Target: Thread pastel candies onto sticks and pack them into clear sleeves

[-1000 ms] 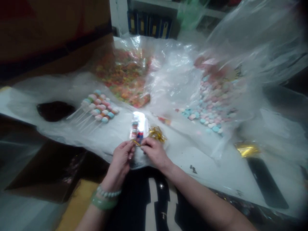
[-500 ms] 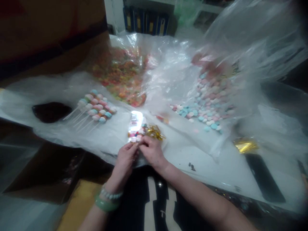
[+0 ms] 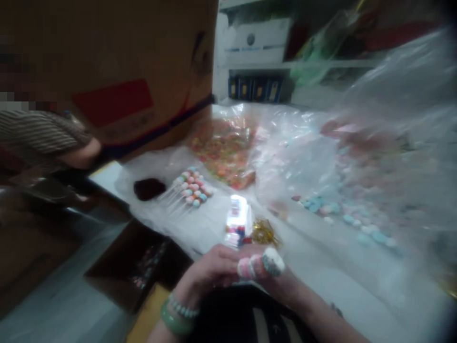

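Note:
My left hand (image 3: 218, 265), with a beaded bracelet and green bangle at the wrist, is closed on a marshmallow skewer (image 3: 251, 267) of pink and white pieces, pointing right. Behind that skewer and against my left hand is my right hand (image 3: 278, 281); its fingers are hidden and blurred. Just beyond both hands lie shiny clear printed packets (image 3: 236, 214) and a small heap of gold twist ties (image 3: 264, 232). Several finished-looking marshmallow skewers (image 3: 193, 186) lie in rows to the left, their white sticks toward me.
A plastic bag of orange-green candies (image 3: 228, 155) lies at the back. Loose pastel candies (image 3: 357, 221) spread under plastic on the right. A dark round thing (image 3: 149, 188) sits left. Below is an open box (image 3: 117, 267). Large cartons (image 3: 160, 57) and a co-worker's arm (image 3: 80, 152) are at left.
The view has swung left and up, so the table sits lower right. The marshmallow skewer now shows over my right hand; before, both hands were together at the packet's near end.

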The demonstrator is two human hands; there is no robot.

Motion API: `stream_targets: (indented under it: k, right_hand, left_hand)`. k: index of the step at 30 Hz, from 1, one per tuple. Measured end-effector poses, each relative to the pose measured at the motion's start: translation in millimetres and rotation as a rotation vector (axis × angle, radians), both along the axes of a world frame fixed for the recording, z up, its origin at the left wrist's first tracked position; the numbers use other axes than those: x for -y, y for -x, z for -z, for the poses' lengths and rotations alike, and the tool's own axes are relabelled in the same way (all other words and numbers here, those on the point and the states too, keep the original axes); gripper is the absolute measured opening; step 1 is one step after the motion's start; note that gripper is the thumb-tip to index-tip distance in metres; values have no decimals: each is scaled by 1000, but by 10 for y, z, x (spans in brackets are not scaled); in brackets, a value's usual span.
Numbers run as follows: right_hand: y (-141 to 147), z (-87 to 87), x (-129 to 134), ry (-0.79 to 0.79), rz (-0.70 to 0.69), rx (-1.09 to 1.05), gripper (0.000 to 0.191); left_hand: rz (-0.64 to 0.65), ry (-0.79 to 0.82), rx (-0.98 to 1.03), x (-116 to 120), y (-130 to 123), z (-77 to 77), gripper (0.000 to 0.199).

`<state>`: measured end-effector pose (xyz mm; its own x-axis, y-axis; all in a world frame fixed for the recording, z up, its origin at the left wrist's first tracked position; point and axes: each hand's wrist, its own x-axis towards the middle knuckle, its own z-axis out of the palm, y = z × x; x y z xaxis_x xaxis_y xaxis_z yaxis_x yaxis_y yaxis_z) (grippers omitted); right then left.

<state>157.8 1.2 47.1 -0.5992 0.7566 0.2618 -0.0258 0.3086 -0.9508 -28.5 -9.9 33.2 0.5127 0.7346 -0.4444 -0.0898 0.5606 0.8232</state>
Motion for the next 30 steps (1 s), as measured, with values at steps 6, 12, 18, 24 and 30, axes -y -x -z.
stream_targets:
  k: [6,12,18,24,30]
  right_hand:
    - [104,-257,164,-936,21,280,26]
    - [264,-382,-280,-895,218,432,23]
    - [638,-120,-430,621,192,-231,21]
    - [436,11,-256,14,296,61,21]
    - [287,173,-289,651,100,173,19]
  left_hand:
    - [312,-252,-224,-89,349,-509,14]
    - [-422,-770,-749,0,26,-612,18]
    - [-922,-789,-747,-83,-205,-195,9]
    - [-246,142,159,5,86,88,61]
    - [-102,-421,-334,109,331,54,31]
